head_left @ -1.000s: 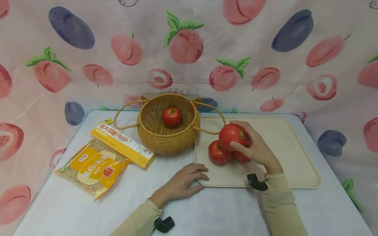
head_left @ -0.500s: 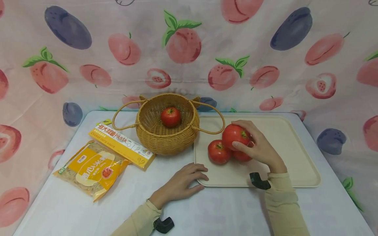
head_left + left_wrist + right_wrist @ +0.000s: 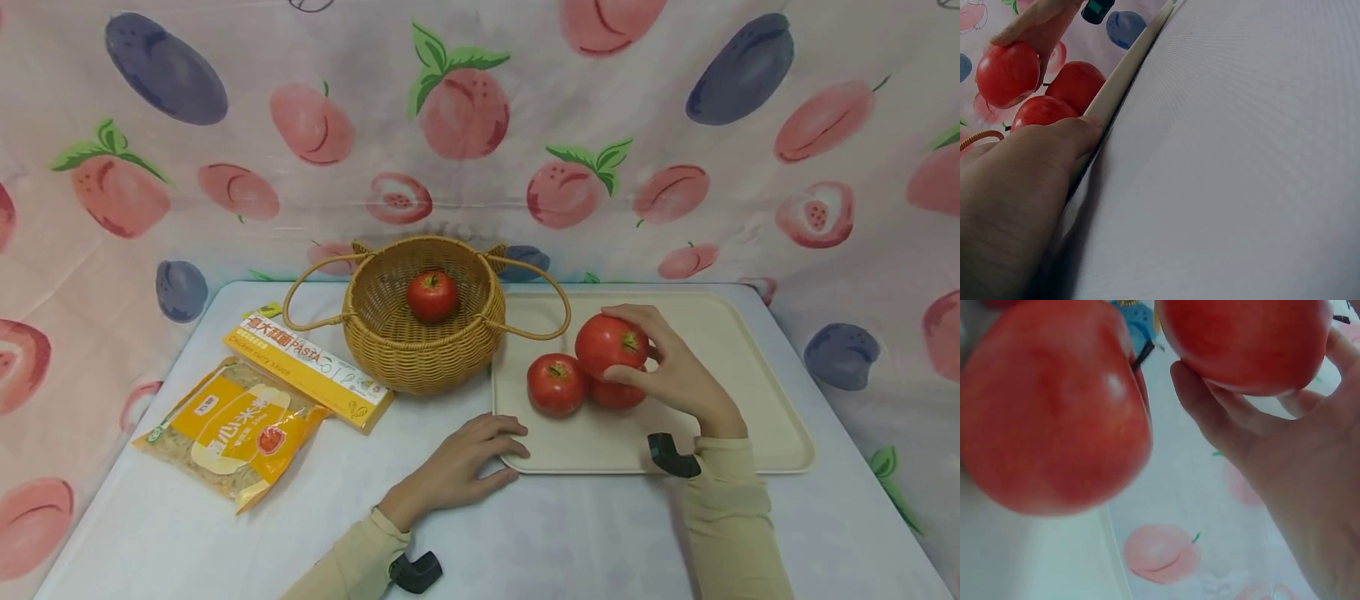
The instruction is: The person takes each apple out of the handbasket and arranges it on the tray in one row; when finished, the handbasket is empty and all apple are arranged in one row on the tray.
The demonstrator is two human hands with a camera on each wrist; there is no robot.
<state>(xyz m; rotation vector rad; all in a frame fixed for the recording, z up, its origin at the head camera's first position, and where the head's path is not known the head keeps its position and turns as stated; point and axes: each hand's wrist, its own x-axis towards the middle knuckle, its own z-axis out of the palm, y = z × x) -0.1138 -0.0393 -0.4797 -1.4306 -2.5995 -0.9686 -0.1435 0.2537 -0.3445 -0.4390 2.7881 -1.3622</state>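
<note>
In the head view my right hand grips a red apple between thumb and fingers. It is held above two other red apples, one on the left and one partly covered behind it, both on the cream tray. The right wrist view shows the gripped apple apart from a nearer apple. My left hand lies with relaxed fingers at the tray's front left corner; the left wrist view has its thumb against the rim.
A wicker basket with one apple in it stands left of the tray, its right handle reaching over the tray. Further left lie a yellow and white pasta box and an orange food bag. Fruit-printed cloth hangs behind the table.
My right hand has carried the gripped apple a short way right, uncovering more of the left apple on the tray. The left hand has stayed in place.
</note>
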